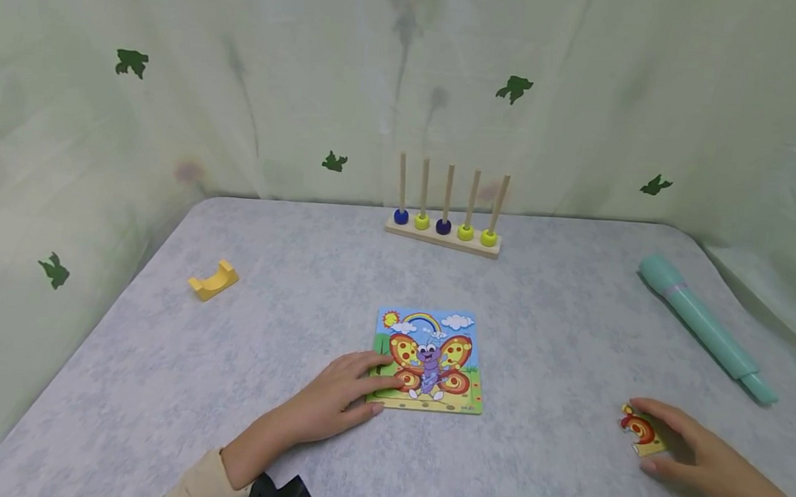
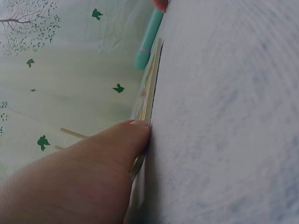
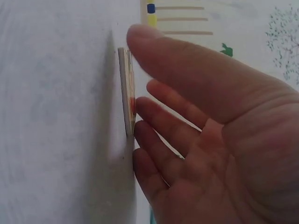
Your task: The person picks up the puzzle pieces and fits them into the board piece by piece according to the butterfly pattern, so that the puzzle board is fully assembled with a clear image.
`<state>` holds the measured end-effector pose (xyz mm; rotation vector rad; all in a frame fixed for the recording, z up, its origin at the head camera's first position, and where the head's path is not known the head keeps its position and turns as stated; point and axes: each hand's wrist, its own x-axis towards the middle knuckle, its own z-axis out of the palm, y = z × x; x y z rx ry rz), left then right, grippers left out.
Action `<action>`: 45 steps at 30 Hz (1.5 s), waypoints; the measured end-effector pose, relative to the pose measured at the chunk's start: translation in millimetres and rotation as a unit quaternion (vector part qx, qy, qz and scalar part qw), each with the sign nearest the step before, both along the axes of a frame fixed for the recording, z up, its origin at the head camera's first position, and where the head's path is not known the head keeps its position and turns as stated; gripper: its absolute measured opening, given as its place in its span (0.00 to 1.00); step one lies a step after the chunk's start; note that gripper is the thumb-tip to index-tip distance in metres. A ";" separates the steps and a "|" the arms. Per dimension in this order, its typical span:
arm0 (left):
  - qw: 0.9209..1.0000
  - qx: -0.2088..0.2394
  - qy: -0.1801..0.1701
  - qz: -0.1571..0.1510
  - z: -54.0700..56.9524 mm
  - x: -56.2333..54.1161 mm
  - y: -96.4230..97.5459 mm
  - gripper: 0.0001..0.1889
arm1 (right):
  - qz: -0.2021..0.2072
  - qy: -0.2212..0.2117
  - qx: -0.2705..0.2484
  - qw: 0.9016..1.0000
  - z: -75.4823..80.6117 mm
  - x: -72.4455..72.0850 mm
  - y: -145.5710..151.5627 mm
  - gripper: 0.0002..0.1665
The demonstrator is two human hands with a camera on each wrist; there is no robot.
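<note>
A square butterfly jigsaw puzzle point(image 1: 460, 368) lies flat near the middle of the table. My left hand point(image 1: 342, 395) rests its fingers, fairly straight, over the puzzle's left side. In the left wrist view the thumb point(image 2: 135, 133) lies at the board's edge. Well off to the right, my right hand point(image 1: 698, 454) holds a puzzle piece point(image 1: 643, 433) with a red and orange spiral, low over the table. Thumb and index finger stand at opposite edges of the piece. From the right wrist it shows edge-on point(image 3: 125, 93), its thickness visible, fingertips right at its face.
Behind the puzzle stands a wooden bead stacker point(image 1: 443, 238) with upright pegs and blue and yellow beads. A yellow arch block point(image 1: 214, 280) lies at the left. At the far right lies a mint-green toy wand point(image 1: 711, 328). A leaf-patterned curtain point(image 1: 278, 78) hangs behind the table.
</note>
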<state>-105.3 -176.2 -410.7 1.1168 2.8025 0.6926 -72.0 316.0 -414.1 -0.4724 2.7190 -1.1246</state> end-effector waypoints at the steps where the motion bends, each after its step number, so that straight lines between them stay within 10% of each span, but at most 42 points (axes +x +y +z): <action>1: 1.000 0.001 0.000 0.000 0.1 -0.1 0.3 0.21 | 0.003 0.000 0.001 1.000 -1.0 0.2 1.5 0.38; 9: 1.000 -0.001 -0.001 0.002 0.8 0.6 1.1 0.21 | 0.016 0.084 0.029 0.996 -1.4 1.1 -1.5 0.33; 18: 1.000 -0.002 0.001 0.003 1.5 0.5 0.9 0.21 | -0.029 0.040 0.139 0.989 6.2 -1.8 -14.8 0.37; 26: 1.000 -0.003 -0.002 0.003 0.8 0.0 0.1 0.21 | -0.003 0.116 0.046 0.992 1.2 -0.7 -16.9 0.24; 33: 1.000 0.000 -0.001 0.001 0.1 -0.1 0.2 0.21 | -0.025 0.129 0.063 0.989 5.3 -1.8 -24.3 0.23; 45: 1.000 -0.001 0.002 -0.001 -1.4 -0.5 -0.4 0.21 | 0.064 0.272 0.000 0.960 46.7 -11.9 -81.5 0.34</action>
